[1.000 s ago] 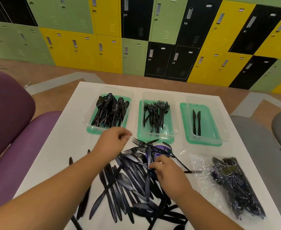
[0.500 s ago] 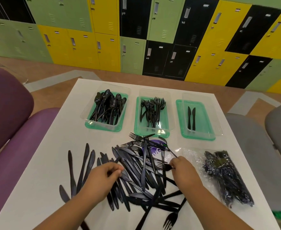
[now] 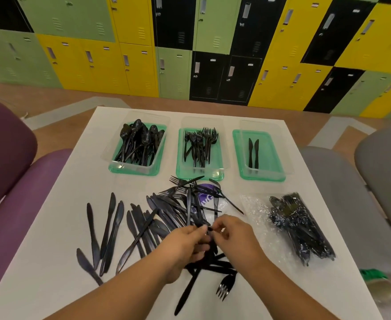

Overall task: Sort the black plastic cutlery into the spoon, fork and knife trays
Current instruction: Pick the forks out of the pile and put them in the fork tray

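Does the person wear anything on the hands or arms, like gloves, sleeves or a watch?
No. The left hand and right hand are bare, without gloves or visible rings. Both forearms are bare to the picture's edge: no sleeve, watch or bracelet shows.

Forearms converge; left hand (image 3: 185, 247) and right hand (image 3: 239, 239) meet, fingers curled, both pinching one black cutlery piece (image 3: 209, 229)

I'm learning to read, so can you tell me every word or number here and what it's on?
"VG": white letters, as far as they show, on the purple patch under the loose black plastic cutlery pile; the rest is covered.
Small white tags on the green, yellow and black metal locker doors: too small to read.
No other text shows.
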{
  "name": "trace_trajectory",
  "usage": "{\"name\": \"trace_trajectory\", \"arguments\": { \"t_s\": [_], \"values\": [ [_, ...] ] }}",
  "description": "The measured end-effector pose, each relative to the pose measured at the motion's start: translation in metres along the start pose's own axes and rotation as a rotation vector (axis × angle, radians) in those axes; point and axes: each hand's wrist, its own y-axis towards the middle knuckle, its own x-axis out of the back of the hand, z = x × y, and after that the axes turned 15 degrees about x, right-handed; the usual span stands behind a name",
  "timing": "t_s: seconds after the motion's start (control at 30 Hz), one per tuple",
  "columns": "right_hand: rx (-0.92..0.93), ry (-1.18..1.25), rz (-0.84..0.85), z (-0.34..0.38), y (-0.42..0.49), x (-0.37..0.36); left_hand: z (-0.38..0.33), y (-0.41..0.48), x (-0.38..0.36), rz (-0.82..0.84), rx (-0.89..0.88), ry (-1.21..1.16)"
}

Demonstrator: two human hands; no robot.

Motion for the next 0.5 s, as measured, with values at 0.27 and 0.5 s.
{"name": "trace_trajectory", "arguments": {
  "t_s": [0.27,0.5],
  "values": [
    [0.041,-0.275,0.301,-0.021,-0.034,0.015,0.004,0.002,-0.002,-0.159,0.045,-0.252],
    [0.075,-0.379,0.408,-0.044,-0.053,0.006,0.017,-0.006,0.019,-0.16,0.031,-0.135]
  ]
}}
